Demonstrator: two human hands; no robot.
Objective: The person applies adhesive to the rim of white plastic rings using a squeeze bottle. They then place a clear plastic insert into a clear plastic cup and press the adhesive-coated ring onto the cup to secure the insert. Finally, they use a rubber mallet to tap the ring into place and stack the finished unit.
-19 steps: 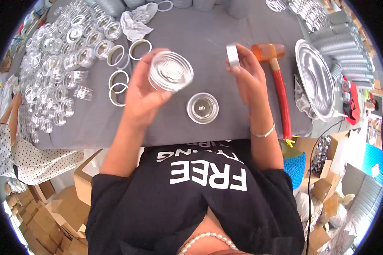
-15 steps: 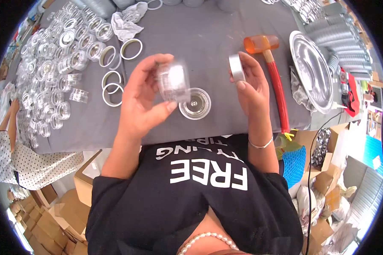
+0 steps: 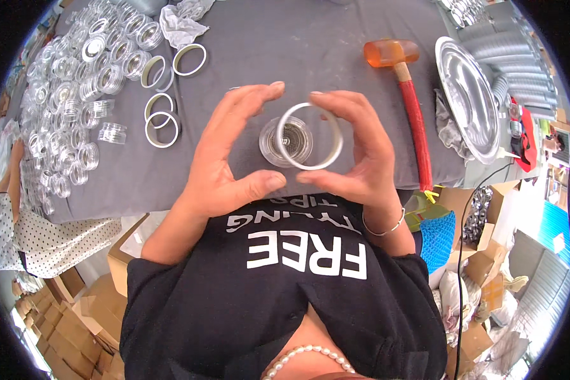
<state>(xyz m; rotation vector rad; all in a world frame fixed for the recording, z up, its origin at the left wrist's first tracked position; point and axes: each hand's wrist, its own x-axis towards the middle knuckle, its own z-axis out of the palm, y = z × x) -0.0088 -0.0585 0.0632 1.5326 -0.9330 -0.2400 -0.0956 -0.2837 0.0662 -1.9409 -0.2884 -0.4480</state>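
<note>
A clear round jar [image 3: 267,145] stands on the grey cloth in front of me; whether it is one piece or two stacked cannot be told. My left hand [image 3: 225,155] curves around its left side, fingers and thumb apart, with nothing in it. Between the fingertips and thumb of my right hand [image 3: 367,149] is a silver ring [image 3: 337,149], pale inside. It is held tilted above the jar's right part, overlapping it in view. Several similar loose rings [image 3: 161,145] lie on the cloth to the left.
Many clear jars [image 3: 111,79] spread over the left side, beside a crumpled white cloth [image 3: 180,28]. A mallet [image 3: 415,126] with orange head and red handle lies right, then a shiny oval tray [image 3: 468,101] and stacked silvery rings [image 3: 519,76]. Another person's dotted sleeve [image 3: 3,221] shows left.
My left hand has let go of the clear jar piece it held, which no longer shows apart from the one on the table. My right hand has brought the ring left, over the jar.
</note>
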